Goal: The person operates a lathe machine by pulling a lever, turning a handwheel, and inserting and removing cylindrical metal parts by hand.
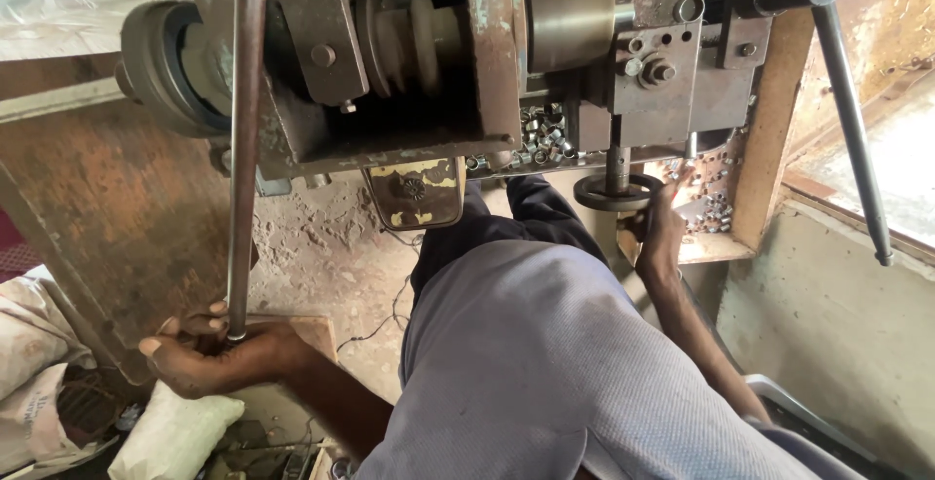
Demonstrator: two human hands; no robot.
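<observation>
at the lower left of the view, our left hand (209,355) closes around the bottom end of a long metal rod (243,139); the fingers wrap it and the thumb sticks out to the left, so the grip is pressed together on the rod. the rod's long axis runs almost straight up the picture from our fist, crossing in front of the rusty machine (409,71) and passing out of view at the top edge. it leans only a touch to the right as it rises. so the rod lies directly above and away from the grip, with the hand at its near end.

on the right, our right hand (662,232) reaches up under the machine, just beside a small dark handwheel (616,192) on a short upright spindle. the fingertips point up toward a pile of small metal rings (716,203) on a ledge; whether they pinch one of the rings we cannot tell, the fingers being partly hidden and blurred. the handwheel sits just left of this hand, touching or nearly so.

the left hand alone is on the rod; the right is well apart from it, across our grey-clad lap (545,363). a second lever with a dark knob (847,100) slants down at the far right, untouched. white sacks (175,431) lie on the floor below the left hand.
</observation>
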